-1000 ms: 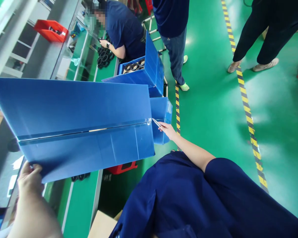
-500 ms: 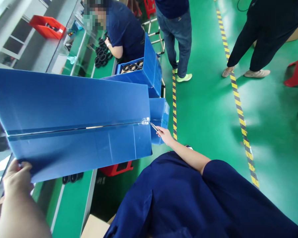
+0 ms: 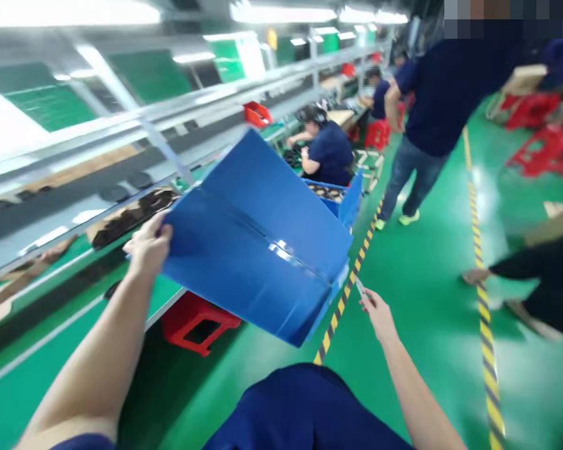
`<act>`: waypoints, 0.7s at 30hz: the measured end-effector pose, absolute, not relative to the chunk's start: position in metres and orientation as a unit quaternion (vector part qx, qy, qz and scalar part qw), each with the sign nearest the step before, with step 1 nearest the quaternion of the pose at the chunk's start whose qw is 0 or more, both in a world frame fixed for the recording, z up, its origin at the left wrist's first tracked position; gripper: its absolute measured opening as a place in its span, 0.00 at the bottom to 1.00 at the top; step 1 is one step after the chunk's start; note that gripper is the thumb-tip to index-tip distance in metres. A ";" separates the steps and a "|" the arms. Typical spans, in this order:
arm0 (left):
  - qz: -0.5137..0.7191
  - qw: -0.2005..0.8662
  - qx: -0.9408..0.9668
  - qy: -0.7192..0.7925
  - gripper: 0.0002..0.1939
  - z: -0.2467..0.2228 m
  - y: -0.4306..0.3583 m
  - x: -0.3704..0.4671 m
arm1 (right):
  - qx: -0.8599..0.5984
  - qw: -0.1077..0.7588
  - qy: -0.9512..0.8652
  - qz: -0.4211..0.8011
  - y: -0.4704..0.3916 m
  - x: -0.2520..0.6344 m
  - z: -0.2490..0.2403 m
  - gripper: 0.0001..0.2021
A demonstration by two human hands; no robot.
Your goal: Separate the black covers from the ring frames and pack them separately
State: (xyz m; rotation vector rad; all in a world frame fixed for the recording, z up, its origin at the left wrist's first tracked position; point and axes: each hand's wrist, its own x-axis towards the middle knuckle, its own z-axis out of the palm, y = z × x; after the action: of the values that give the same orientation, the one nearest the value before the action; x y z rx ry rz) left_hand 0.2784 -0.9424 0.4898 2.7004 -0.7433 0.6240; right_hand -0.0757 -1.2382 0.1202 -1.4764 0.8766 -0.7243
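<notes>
Slanting across mid-frame, a blue box was held by the left grip, and a slim tool by the right grip, right of centre.

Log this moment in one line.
left hand: gripping blue box | right hand: holding slim tool | blue box: tilted, seam showing

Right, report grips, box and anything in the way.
Left grip holding box. Right grip holding tool near box. Box tilted, seam showing. Nothing visible between tool and box.
</notes>
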 end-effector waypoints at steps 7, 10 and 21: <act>0.406 0.210 0.840 -0.293 0.22 0.447 -0.990 0.167 | -0.845 0.235 0.101 -0.469 -1.320 -0.038 0.388 0.13; 0.465 0.228 0.792 -0.324 0.21 0.424 -0.999 0.131 | -0.897 0.088 -0.010 -0.434 -1.299 -0.015 0.492 0.12; 0.487 0.240 0.753 -0.371 0.25 0.411 -1.006 0.099 | -0.968 -0.056 -0.151 -0.192 -1.289 0.045 0.569 0.13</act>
State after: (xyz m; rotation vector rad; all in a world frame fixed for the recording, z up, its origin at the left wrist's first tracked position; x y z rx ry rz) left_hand 0.0988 -1.0057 0.4108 2.0606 -1.0164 1.3339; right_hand 0.0453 -1.2890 0.5690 -3.1544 -0.4917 -0.6247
